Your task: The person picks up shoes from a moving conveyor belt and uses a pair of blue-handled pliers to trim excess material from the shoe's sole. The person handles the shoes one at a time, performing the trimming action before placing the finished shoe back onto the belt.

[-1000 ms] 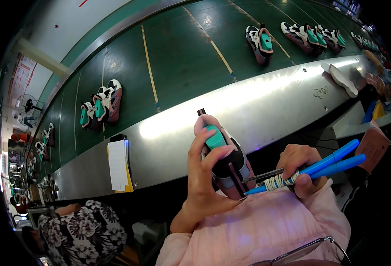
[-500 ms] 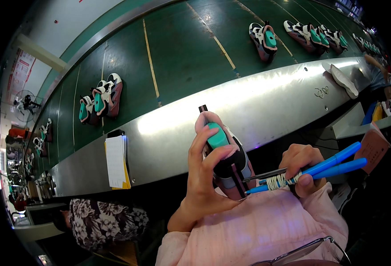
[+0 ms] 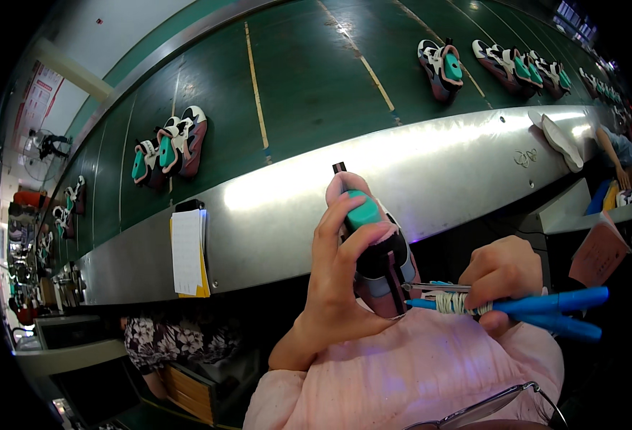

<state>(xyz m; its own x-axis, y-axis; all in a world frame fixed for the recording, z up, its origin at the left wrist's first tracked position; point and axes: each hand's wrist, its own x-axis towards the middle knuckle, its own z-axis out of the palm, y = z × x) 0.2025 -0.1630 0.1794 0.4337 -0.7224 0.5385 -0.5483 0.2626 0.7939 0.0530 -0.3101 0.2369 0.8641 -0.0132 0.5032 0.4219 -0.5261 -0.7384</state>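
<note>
My left hand (image 3: 330,276) is closed around a dark and pink sneaker (image 3: 383,266), held upright just in front of my body. Its fingers lie against the green insert (image 3: 363,215) that sits in the shoe's opening. In my right hand (image 3: 506,274) is a bundle of blue pens (image 3: 563,299), wrapped with pale bands (image 3: 455,303). A slim metal tool (image 3: 434,287) lies along the same bundle; its exact kind is hard to make out. The blue pen tip and the metal tip meet or almost touch the dark strip on the shoe; contact cannot be made out.
Beyond a steel ledge (image 3: 294,193) runs a green belt (image 3: 316,93) carrying sneakers (image 3: 181,143) at left and more (image 3: 441,70) at right. Note sheets (image 3: 188,251) lie on the ledge; bands (image 3: 525,157) and a pale sole-shaped piece (image 3: 562,143) lie rightward. Co-workers sit either side.
My right hand has turned, and the pens' back ends have dropped lower. The shoe stays in my left hand. The co-worker in floral cloth at left has shifted, and the whole view has moved slightly.
</note>
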